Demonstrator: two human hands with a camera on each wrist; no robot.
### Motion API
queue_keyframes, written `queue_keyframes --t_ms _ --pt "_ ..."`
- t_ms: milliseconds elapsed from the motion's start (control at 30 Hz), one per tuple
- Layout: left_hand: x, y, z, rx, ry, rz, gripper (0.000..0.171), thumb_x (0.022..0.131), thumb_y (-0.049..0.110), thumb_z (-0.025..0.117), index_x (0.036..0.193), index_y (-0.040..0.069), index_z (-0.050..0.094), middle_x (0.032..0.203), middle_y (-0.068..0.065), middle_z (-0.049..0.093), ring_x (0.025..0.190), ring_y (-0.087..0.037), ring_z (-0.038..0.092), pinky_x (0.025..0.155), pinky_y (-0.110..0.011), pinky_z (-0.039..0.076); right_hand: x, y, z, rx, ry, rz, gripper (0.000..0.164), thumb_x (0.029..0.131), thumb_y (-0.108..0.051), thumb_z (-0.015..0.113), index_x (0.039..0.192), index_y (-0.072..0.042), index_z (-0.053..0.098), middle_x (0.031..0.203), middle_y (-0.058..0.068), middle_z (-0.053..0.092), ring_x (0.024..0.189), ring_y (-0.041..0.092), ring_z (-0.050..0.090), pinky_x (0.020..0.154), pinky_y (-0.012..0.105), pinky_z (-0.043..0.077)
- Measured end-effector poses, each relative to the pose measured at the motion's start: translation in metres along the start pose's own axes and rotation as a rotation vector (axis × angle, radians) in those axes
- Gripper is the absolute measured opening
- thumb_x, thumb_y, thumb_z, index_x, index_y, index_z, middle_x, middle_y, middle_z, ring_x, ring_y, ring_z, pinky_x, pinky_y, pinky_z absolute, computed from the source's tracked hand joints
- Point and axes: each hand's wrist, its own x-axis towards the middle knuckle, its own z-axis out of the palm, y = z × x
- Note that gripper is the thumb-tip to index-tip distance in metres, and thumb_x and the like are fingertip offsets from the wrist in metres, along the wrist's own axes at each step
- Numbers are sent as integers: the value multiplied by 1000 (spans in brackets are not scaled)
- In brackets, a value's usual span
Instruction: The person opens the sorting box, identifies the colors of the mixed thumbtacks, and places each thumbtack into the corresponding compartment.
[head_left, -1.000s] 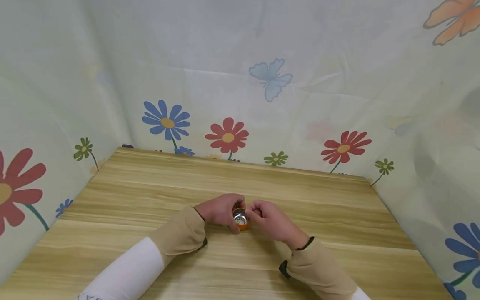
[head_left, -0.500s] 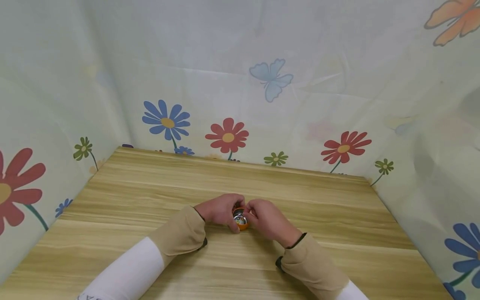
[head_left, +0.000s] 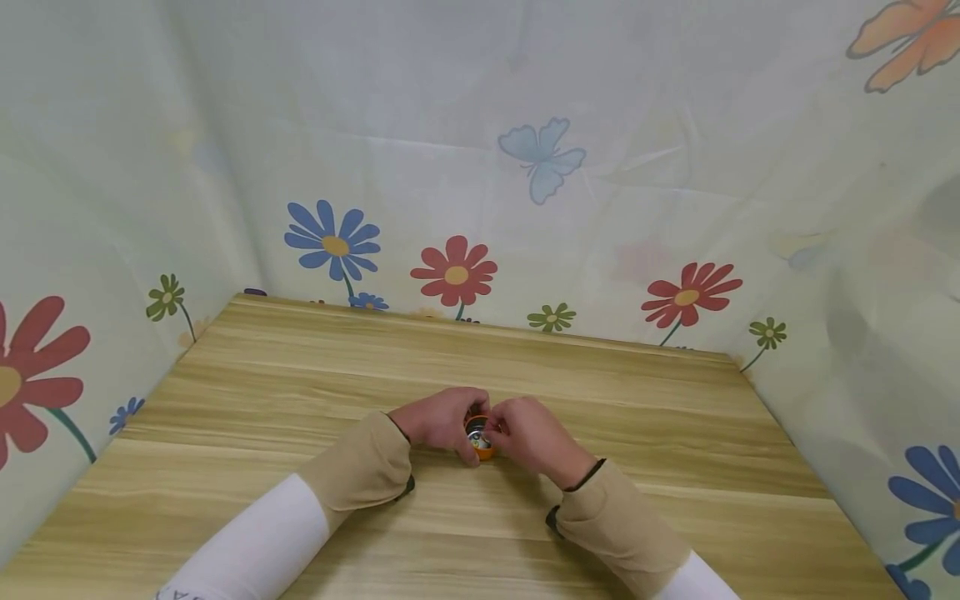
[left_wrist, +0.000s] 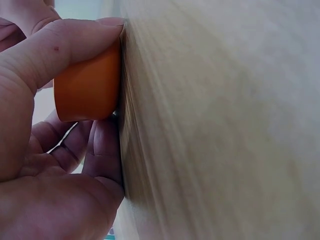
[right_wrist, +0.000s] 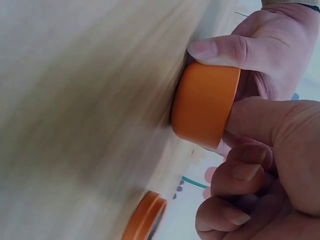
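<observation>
A small round orange tin [head_left: 483, 454] with a shiny silver inside stands on the wooden table. Small pale and coloured bits lie in it, too small to make out. My left hand [head_left: 442, 419] grips the tin from the left, its thumb [left_wrist: 75, 42] along the orange wall and its fingers round the far side. Over the right of the rim is my right hand [head_left: 536, 437], a digit [right_wrist: 252, 120] dipping inside and the other fingers curled beside it. Whether the fingertips inside pinch anything is hidden.
An orange lid-like ring [right_wrist: 145, 215] lies on the table near the tin, seen in the right wrist view. The wood-grain table [head_left: 337, 358] meets a flower-printed cloth wall [head_left: 420, 133] at the back and sides.
My right hand has shifted slightly left, its fingertips going further over and into the tin. The left hand and the tin have stayed in place.
</observation>
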Motion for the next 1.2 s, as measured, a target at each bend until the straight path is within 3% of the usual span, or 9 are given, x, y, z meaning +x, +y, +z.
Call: queue_keyframes --t_ms 233,800,1000,1200 --pt "-1 1 -2 -11 -2 -4 47 59 14 89 90 16 54 91 -1 59 81 -17 55 68 -24 45 8 -3 -6 -55 -21 -79 28 80 -7 69 59 -18 53 51 -13 40 45 2 36 45 20 32" --pt "1 3 -1 -27 -11 13 52 59 10 89 99 21 57 94 12 58 88 -11 54 79 -24 43 20 -6 -6 -113 -124 -13 37 71 1 61 49 -17 38 49 -11 17 45 7 20 45 23 22" --pt "1 3 -1 -22 -15 13 52 59 11 89 99 22 58 93 12 58 88 -11 53 79 -24 43 20 -7 -6 -115 -127 -12 36 70 0 63 48 -18 41 47 -12 21 45 7 21 44 22 23" --pt "1 3 -2 -5 -9 21 51 59 12 89 98 21 58 92 12 58 87 -12 54 78 -24 43 22 -7 -6 -116 -134 -2 30 70 -3 68 50 -19 53 46 -15 36 44 5 32 44 21 30"
